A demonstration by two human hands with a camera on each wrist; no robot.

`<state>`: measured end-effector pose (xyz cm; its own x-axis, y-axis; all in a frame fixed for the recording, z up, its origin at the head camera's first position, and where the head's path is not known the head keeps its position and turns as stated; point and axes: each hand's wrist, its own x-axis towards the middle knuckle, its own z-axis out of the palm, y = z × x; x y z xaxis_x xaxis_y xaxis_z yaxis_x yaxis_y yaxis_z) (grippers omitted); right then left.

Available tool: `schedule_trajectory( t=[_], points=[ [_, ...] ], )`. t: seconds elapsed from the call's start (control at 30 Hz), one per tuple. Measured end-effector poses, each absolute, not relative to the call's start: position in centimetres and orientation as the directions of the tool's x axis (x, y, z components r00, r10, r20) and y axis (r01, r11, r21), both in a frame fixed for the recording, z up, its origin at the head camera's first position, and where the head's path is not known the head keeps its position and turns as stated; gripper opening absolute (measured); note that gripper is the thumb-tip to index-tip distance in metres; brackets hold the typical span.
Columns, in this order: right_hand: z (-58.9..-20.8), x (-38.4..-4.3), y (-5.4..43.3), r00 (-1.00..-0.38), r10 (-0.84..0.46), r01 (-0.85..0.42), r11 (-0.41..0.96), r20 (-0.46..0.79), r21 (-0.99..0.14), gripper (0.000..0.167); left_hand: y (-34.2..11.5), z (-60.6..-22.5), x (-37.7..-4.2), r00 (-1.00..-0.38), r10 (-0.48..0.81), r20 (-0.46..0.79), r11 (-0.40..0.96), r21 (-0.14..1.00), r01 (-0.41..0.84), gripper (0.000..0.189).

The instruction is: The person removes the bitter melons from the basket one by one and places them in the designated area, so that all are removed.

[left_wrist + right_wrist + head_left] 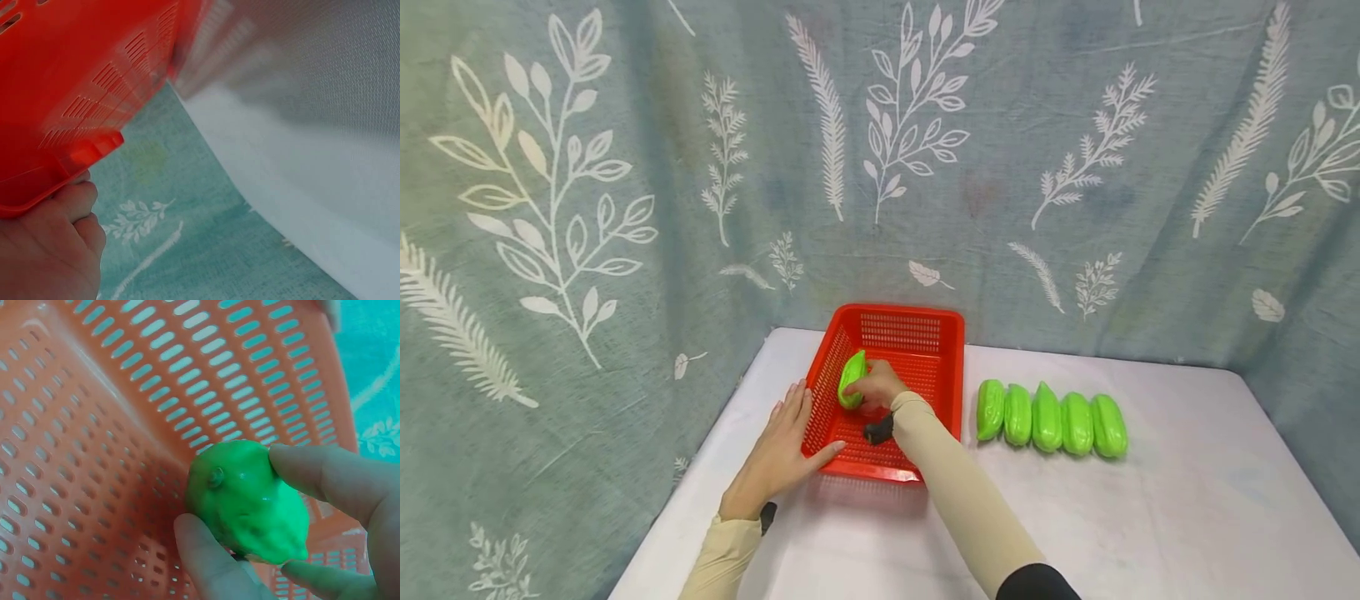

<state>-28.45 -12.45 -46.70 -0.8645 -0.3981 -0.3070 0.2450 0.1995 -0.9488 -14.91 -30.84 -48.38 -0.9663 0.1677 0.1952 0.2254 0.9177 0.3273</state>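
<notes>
In the head view my right hand (880, 387) reaches into a red plastic basket (952, 350). It grips a glossy, elongated green vegetable (852, 375) with lengthwise ridges, near the left wall. Seen end-on in the right wrist view, the green vegetable (250, 500) lies between thumb and fingertips (306, 465), close to the slotted wall (206, 375). My left hand (786, 454) rests at the basket's near left corner, fingers extended along the left rim and thumb across the front rim. The left wrist view shows that hand (53, 244) against the basket's rim (69, 178).
Right of the basket, several similar green vegetables (1047, 421) lie side by side in a row on the white table (1195, 500). A blue-green leaf-patterned curtain (985, 208) hangs behind the table and along its sides.
</notes>
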Motion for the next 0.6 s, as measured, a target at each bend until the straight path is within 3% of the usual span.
schedule_trajectory(
  t=[0.37,0.6],
  points=[
    [-45.1,-28.9,-10.5,-0.807,-0.484,0.366,0.038,-0.338,-0.930,0.081,-31.0,-48.5,-14.9,-0.969,0.158,0.188,0.916,0.338,0.215,0.113],
    [-43.8,-29.2,-9.3,-0.806,-0.500,0.360,0.009,-0.316,-0.933,0.086,-30.9,-48.3,-15.1,-0.972,0.163,0.167,0.912,0.350,0.213,0.113]
  ],
)
